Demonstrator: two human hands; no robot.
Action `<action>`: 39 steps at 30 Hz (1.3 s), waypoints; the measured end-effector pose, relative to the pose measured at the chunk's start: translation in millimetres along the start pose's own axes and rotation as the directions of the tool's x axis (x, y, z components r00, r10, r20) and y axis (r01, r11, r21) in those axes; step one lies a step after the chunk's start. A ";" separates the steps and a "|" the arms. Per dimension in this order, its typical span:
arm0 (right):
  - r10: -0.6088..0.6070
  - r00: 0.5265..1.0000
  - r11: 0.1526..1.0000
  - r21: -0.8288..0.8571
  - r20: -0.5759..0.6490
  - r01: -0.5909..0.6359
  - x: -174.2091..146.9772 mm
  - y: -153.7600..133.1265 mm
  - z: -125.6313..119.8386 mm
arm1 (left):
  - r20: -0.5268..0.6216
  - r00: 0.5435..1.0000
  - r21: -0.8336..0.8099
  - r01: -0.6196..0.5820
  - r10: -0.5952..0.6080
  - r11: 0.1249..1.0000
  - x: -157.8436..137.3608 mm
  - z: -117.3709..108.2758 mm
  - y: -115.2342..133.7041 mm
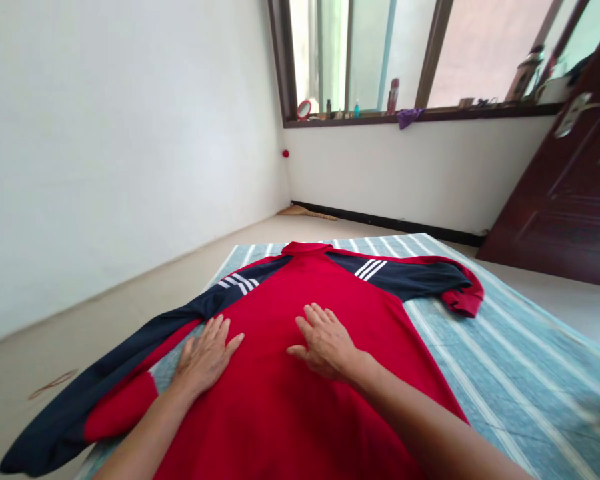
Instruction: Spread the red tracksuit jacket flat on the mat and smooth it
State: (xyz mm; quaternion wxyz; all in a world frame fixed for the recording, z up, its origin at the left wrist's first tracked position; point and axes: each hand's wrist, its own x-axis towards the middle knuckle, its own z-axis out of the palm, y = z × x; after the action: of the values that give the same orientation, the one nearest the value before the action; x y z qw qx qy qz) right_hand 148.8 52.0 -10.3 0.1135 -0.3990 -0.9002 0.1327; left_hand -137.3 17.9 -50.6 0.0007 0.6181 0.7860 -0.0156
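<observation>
A red jacket [275, 407] with navy sleeves and white stripes lies spread out, its collar at the far end. My left hand [207, 357] rests flat near the jacket's left side edge, fingers stretched out. Over the middle of the red body is my right hand [325, 340], fingers extended and thumb apart; whether it presses on the cloth or hovers just above, I cannot tell. The left sleeve [130, 360] trails down toward the near left corner. On the other side, the right sleeve [420, 280] reaches outward and its red end is bent back.
Beneath the jacket is a blue-and-white striped cloth surface [500, 360]. A white wall [130, 133] stands to the left. Bottles and a round mirror [304, 109] line the window sill [350, 121]. A dark red door [570, 187] stands at the right. A broom [305, 212] lies in the corner.
</observation>
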 end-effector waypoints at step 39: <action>0.394 0.908 0.901 -0.137 -0.143 -0.412 -100.2 115.1 -8.5 | -0.085 0.994 -0.029 0.060 -0.063 0.998 -60.6 -13.0 51.2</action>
State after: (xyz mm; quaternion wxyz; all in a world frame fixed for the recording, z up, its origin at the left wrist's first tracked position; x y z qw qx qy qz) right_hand 296.4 52.7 -50.1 0.1004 -0.5916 -0.7980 0.0562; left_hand -73.0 -28.6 -37.5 -0.0257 0.5936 0.8041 0.0213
